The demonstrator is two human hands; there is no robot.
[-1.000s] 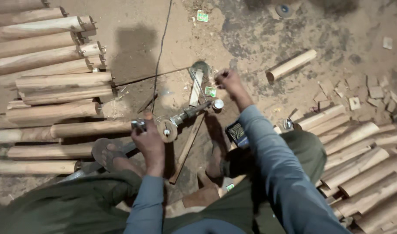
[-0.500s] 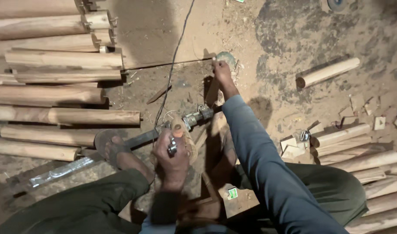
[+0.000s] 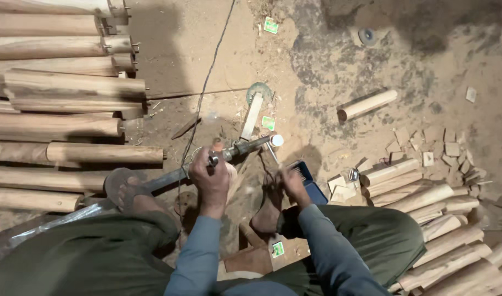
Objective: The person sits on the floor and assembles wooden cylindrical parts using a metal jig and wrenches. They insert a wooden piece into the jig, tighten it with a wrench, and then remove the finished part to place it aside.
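Sandy dirt floor [image 3: 218, 49] takes up most of the view, scattered with sawdust and chips. Long rounded wooden poles [image 3: 59, 123] lie stacked across the left side, some with nails at their ends. A second pile of shorter wooden billets [image 3: 443, 230] fills the lower right, with small square offcuts [image 3: 426, 151] strewn just above it. One single billet [image 3: 367, 104] lies apart on the floor, upper right. A thin black cable [image 3: 207, 82] runs down from the top toward the hands.

The person sits low in green trousers, both feet forward; the left foot [image 3: 131, 192] in a sandal presses on a long metal bar [image 3: 163, 178] that leads up to the hand-held power tool [image 3: 245, 148]. A flat wooden slat [image 3: 252, 115] lies just beyond the tool's tip.

The left hand [image 3: 210, 178] is clenched around the tool's body, holding it tilted toward the upper right. The right hand [image 3: 292, 183] is blurred, its fingers curled beside a small blue box [image 3: 311, 183]; whether it grips anything I cannot tell. Small green paper labels [image 3: 268, 123] dot the ground.
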